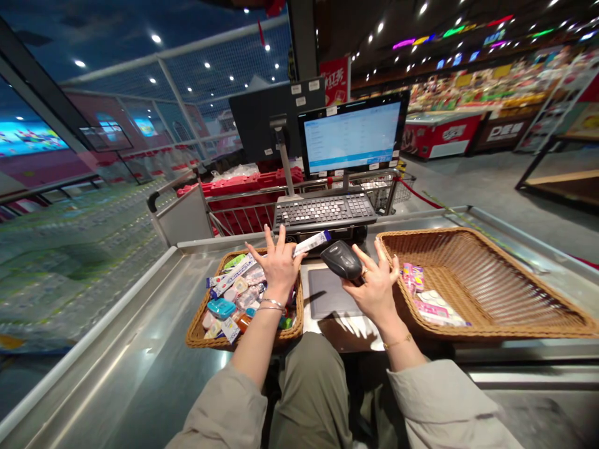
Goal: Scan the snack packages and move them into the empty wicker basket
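Note:
My left hand (279, 265) holds up a long white and blue box (311, 243) between thumb and fingers, above the small wicker basket (196, 333) full of several small packaged goods. My right hand (374, 287) grips a black handheld barcode scanner (342, 259), its head turned toward the box. The two hands are close together over a grey pad (327, 296) on the counter. A large wicker basket (491, 280) to the right holds a few pink and white packets (428, 302).
A keyboard (324, 211) and a lit monitor (353, 136) stand behind the hands, a second screen (262, 118) turned away. Red shopping baskets (243, 187) sit beyond the steel counter (140, 349). Store shelves and freezers (440, 134) lie far right.

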### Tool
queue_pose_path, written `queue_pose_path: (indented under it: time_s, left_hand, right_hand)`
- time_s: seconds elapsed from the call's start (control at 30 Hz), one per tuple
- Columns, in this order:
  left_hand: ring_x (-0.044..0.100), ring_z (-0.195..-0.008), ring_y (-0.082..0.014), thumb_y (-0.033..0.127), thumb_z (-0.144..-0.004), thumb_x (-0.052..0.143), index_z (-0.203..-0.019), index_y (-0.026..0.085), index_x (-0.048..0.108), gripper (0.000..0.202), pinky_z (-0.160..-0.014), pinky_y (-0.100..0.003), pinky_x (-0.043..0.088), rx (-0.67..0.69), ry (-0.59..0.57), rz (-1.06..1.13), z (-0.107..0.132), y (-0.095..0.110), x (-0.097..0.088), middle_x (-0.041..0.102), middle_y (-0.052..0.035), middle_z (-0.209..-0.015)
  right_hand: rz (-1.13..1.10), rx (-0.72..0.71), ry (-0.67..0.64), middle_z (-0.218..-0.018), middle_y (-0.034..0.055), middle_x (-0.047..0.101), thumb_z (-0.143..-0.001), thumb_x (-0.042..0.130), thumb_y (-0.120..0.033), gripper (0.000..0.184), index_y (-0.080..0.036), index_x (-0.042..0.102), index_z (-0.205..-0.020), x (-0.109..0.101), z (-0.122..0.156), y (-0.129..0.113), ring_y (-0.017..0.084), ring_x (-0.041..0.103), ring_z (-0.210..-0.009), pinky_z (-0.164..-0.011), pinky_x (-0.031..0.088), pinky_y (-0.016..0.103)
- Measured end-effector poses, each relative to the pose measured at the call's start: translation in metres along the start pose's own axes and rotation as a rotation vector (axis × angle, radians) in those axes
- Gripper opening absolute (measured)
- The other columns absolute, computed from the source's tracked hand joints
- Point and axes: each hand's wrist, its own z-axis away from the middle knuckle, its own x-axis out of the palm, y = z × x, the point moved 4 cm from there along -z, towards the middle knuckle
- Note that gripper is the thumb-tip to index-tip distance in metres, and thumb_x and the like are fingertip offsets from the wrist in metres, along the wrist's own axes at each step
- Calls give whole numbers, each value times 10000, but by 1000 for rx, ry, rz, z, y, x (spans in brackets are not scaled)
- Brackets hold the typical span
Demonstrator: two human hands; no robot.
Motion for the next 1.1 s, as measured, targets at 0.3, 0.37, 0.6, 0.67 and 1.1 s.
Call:
queue_pose_path:
  time_s: [0.3, 0.37, 0.6, 0.67, 1.1]
  left_hand:
    - [169, -1553, -399, 439, -873, 705, -978, 261, 713, 206, -1141, -786, -151, 25, 76, -1, -1, 2, 4, 469, -64, -1563]
    - [169, -1552, -402, 437, -872, 706, -980, 260, 714, 208, -1140, -791, -141, 23, 73, 9, -1, 3, 4, 463, -70, -1566]
    - [185, -1546, -412, 451, -873, 707, -979, 260, 714, 219, -1130, -794, -154, 27, 79, 12, -1, 6, 2, 468, -63, -1563]
    - [184, -1546, -413, 448, -870, 709, -968, 258, 715, 215, -1132, -793, -153, 27, 80, 17, -1, 7, 2, 475, -64, -1559]
    - [192, -1544, -415, 433, -866, 711, -950, 252, 716, 199, -1149, -793, -116, 24, 76, 33, -2, 9, 2, 485, -64, -1554]
  right_hand:
    - [-2, -19, -6, -1362, 23, 672, -789, 687, -341, 115, -231, 712, -808, 2, 1, 1, 381, 329, -1494, -1170, 145, 702]
    - [-7, -13, -10, -1361, 21, 673, -787, 687, -337, 112, -230, 713, -809, 2, 1, 0, 378, 323, -1497, -1174, 139, 702]
    - [-20, -11, -17, -1352, 26, 679, -784, 695, -327, 120, -237, 727, -856, 1, 1, -1, 386, 328, -1492, -1163, 145, 715]
    - [-15, -14, -13, -1350, 33, 680, -785, 694, -328, 113, -231, 724, -836, 1, 1, 0, 390, 334, -1488, -1161, 149, 718]
    - [-13, -39, -20, -1341, 46, 684, -796, 676, -324, 105, -228, 716, -811, -1, 2, 0, 385, 331, -1492, -1161, 149, 725]
